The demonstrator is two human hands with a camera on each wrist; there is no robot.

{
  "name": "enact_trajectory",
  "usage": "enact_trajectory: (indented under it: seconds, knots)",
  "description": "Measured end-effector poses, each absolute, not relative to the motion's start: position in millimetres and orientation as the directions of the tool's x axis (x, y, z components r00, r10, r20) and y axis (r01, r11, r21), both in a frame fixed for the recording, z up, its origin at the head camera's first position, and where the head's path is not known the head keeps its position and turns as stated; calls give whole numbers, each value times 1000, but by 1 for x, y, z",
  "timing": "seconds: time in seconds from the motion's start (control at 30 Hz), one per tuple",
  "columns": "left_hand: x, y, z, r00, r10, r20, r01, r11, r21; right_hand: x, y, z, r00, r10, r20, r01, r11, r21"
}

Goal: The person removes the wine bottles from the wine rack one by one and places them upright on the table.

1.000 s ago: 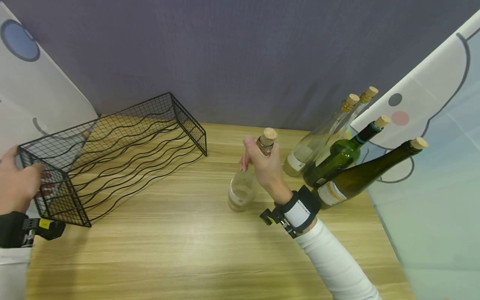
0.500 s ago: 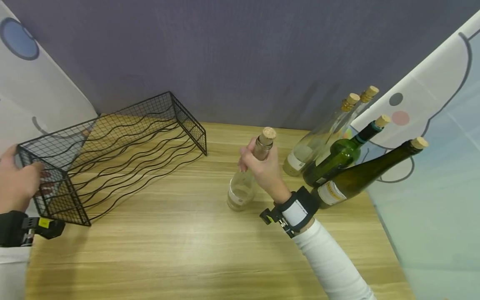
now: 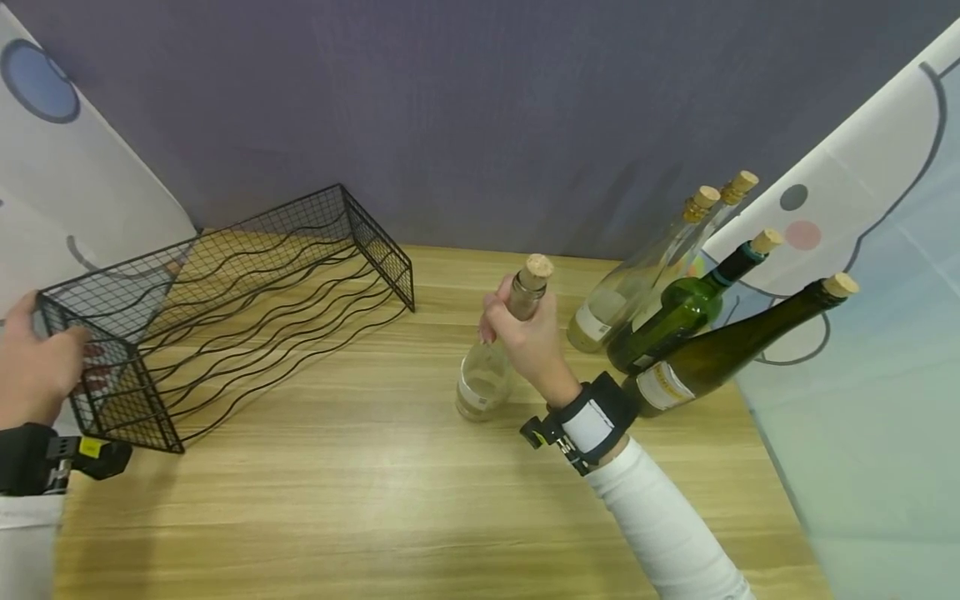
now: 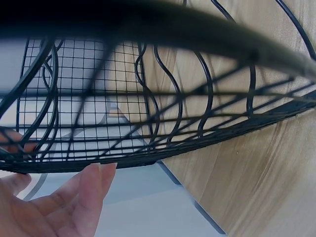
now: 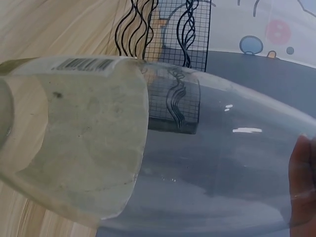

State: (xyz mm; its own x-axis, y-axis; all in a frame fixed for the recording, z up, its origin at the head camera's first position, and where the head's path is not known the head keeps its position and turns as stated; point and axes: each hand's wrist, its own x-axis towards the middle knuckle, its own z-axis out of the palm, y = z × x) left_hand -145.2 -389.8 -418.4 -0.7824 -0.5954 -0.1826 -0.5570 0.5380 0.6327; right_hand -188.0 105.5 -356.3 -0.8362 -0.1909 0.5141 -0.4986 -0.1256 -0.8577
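At the left of the head view my left hand (image 3: 41, 367) grips the end panel of a black wire wine rack (image 3: 382, 258), with fingers showing through the mesh. The left wrist view shows the fingers (image 4: 89, 197) at the rack's edge. Near the middle, my right hand (image 3: 528, 342) holds a clear glass bottle (image 3: 483, 379) round its neck. It leans slightly, its base low over the wooden table and its cork (image 3: 538, 266) above the hand. A pale label with a barcode shows on the bottle in the right wrist view, with fingertips (image 5: 302, 182) at its neck end.
Right of the held bottle stand two more corked clear bottles (image 3: 600, 312), a green bottle (image 3: 686, 308) and a dark olive bottle (image 3: 712, 358), close together. A grey panel (image 3: 450, 125) rises behind the wooden table (image 3: 337, 500). Printed sheets (image 3: 862, 417) flank both sides.
The right hand's fingers have shifted round the bottle's neck, so more of the neck shows under the cork. The left hand and the rack have stayed in place.
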Motion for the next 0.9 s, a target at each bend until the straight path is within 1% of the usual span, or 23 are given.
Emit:
enact_trajectory:
  seconds: [0.2, 0.37, 0.43, 0.6, 0.77, 0.9]
  knots:
    - [-145, -389, -417, -771, -613, -172, -571, 547, 613, -192, 106, -357, -821, -187, 539, -520, -147, -842]
    - [-144, -386, -414, -750, -637, -179, -594, 529, 606, -195, 106, -357, -819, -173, 548, -530, -143, -836]
    - [-143, -384, -413, -744, -644, -177, -597, 524, 607, -195, 106, -356, -828, -162, 536, -520, -133, -844]
    - [-141, -385, -415, -754, -635, -169, -584, 529, 616, -196, 109, -355, -854, -139, 502, -492, -104, -865]
    - [-142, -386, -416, -752, -639, -161, -583, 530, 616, -200, 112, -355, -856, -116, 504, -497, -90, -863]
    - [-143, -386, -414, -749, -641, -166, -590, 531, 609, -202, 117, -355, -871, -92, 482, -476, -82, -876]
